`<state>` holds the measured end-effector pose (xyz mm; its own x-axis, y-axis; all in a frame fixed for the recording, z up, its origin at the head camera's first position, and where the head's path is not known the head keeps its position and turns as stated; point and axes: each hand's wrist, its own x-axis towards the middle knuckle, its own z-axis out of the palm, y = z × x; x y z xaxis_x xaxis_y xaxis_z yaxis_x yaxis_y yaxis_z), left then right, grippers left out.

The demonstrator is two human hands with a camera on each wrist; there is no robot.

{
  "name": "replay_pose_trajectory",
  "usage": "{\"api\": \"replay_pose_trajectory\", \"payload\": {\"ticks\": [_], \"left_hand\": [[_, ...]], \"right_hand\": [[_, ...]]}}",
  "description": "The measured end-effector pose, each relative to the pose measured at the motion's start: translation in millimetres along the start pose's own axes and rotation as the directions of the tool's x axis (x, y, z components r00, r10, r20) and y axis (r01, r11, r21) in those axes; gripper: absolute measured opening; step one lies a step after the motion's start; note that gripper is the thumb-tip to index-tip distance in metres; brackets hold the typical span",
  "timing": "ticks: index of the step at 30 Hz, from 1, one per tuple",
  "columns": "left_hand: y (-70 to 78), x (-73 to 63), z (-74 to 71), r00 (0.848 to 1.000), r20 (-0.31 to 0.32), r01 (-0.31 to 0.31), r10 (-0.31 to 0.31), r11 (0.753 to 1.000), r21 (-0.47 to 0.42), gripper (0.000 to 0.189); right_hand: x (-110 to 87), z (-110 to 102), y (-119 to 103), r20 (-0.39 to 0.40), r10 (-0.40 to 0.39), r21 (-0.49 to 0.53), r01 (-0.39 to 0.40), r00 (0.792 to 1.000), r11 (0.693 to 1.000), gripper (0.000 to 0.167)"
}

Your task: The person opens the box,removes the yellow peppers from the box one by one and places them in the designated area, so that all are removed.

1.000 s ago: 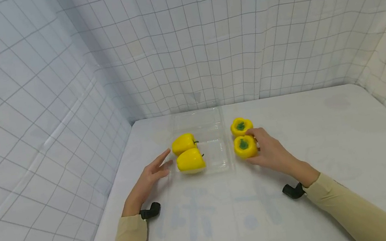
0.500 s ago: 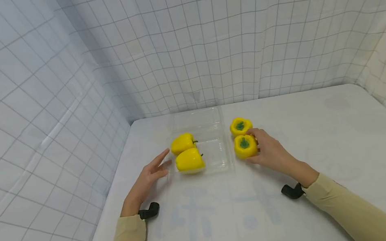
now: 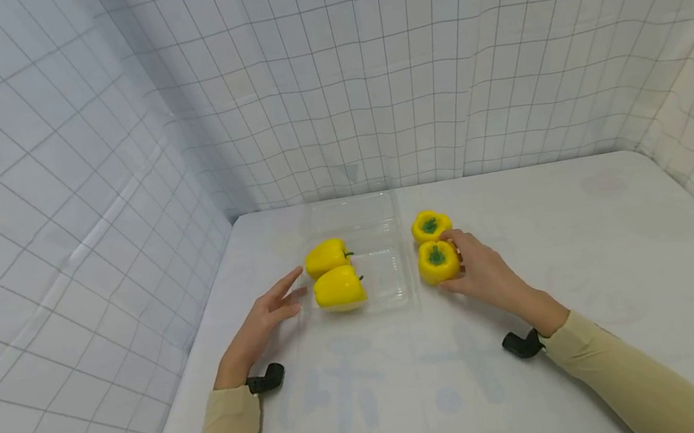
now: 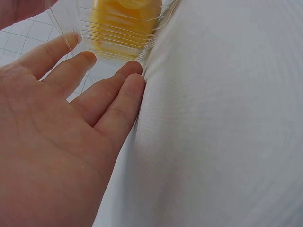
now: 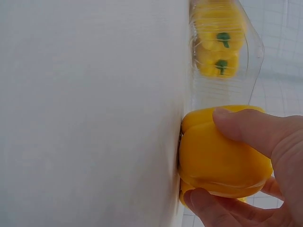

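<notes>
A clear plastic tray (image 3: 389, 281) lies on the white table and holds two yellow peppers on their sides, one nearer (image 3: 339, 288) and one farther (image 3: 325, 256). Right of the tray stand two more yellow peppers, stems up. My right hand (image 3: 470, 266) grips the nearer one (image 3: 437, 262) (image 5: 220, 158), thumb and fingers curled round it; the farther pepper (image 3: 430, 225) sits just behind. My left hand (image 3: 268, 316) (image 4: 90, 94) rests flat on the table with straight fingers, its fingertips touching the tray's left wall (image 4: 113, 42).
The white table (image 3: 594, 270) is walled by grid-patterned cloth at the back and on both sides. Its left edge runs close to my left forearm. Black wrist mounts (image 3: 266, 379) sit at both wrists.
</notes>
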<state>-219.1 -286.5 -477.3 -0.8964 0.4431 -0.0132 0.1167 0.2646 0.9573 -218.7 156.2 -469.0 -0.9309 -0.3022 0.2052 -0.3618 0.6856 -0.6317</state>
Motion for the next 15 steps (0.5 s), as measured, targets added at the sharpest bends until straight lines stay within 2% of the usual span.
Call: {"api": "replay_pose_trajectory", "payload": {"ticks": [15], "left_hand": [[-0.3,1.0,-0.5,1.0,0.011,-0.007,0.007,1.0,-0.015,0.063]], "right_hand": [[0.2,-0.3,-2.7,0.019,0.027,-0.031,-0.026,0.999,0.999,0.088]]}}
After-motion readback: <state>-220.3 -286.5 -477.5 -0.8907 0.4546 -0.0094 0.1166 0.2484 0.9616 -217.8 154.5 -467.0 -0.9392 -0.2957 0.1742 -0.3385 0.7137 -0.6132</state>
